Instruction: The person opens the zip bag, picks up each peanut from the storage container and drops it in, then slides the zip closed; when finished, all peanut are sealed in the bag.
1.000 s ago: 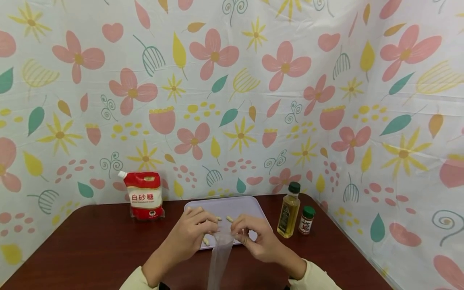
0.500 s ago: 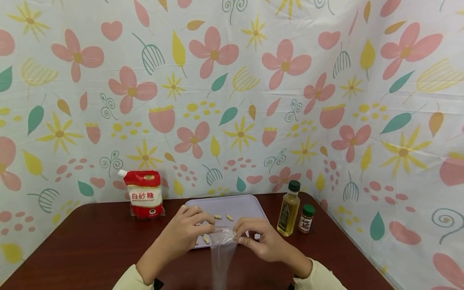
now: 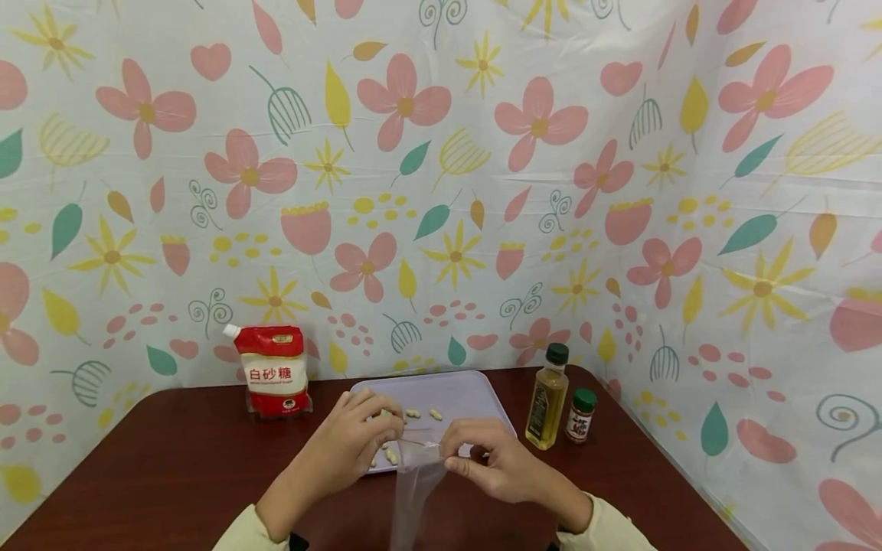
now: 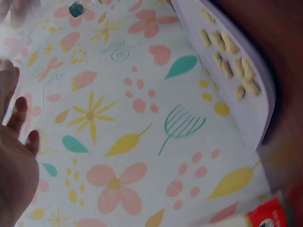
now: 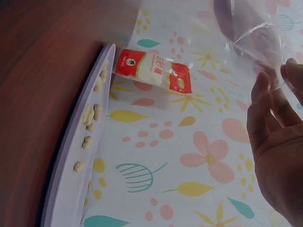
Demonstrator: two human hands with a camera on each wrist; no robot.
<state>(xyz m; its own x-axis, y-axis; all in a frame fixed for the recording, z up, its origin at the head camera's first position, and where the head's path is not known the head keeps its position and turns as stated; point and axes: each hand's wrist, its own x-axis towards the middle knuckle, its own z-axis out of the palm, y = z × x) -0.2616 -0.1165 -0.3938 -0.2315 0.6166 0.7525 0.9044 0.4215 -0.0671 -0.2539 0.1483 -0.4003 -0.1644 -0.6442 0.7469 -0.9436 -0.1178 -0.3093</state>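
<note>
A clear thin plastic bag (image 3: 416, 478) hangs over the near edge of the lilac tray, its mouth stretched between both hands. My left hand (image 3: 351, 440) pinches the left side of the mouth, and my right hand (image 3: 499, 459) pinches the right side. In the right wrist view the transparent film (image 5: 251, 38) runs up from the right hand's fingertips. Only part of the left hand (image 4: 19, 161) enters the left wrist view. Several unshelled peanuts (image 4: 232, 45) lie on the tray (image 3: 475, 386), some hidden behind the hands in the head view. I see nothing inside the bag.
A red and white sugar pouch (image 3: 276, 373) stands at the back left of the dark wooden table (image 3: 172, 459). To the tray's right are an oil bottle (image 3: 547, 398) and a small green-capped jar (image 3: 582, 417). A flowered cloth (image 3: 441, 191) hangs behind.
Compared with one second ago, the hands have drawn slightly apart and the bag's mouth is spread wider. More of the peanuts on the tray show between them. The other objects stay put.
</note>
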